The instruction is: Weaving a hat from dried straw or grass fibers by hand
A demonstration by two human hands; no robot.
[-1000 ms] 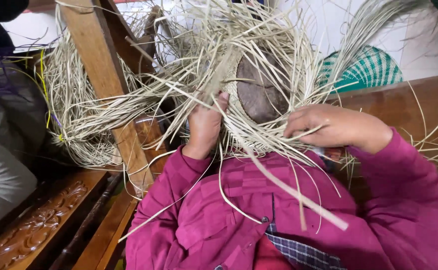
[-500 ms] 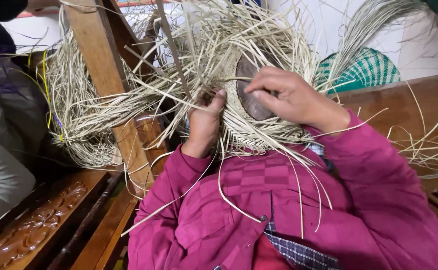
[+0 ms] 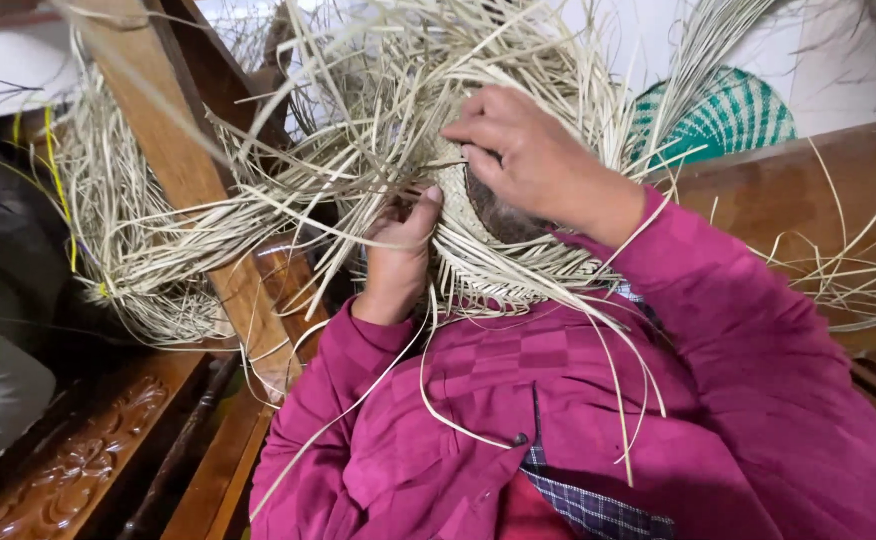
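Right hand (image 3: 533, 165) has climbed the woven straw piece (image 3: 478, 215), pinching strands; left hand (image 3: 398, 250) still grips its edge.

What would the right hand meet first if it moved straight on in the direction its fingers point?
The right hand points left, so it would probably first meet the loose pale straw strands fanning from the round woven straw piece; depth is unclear.
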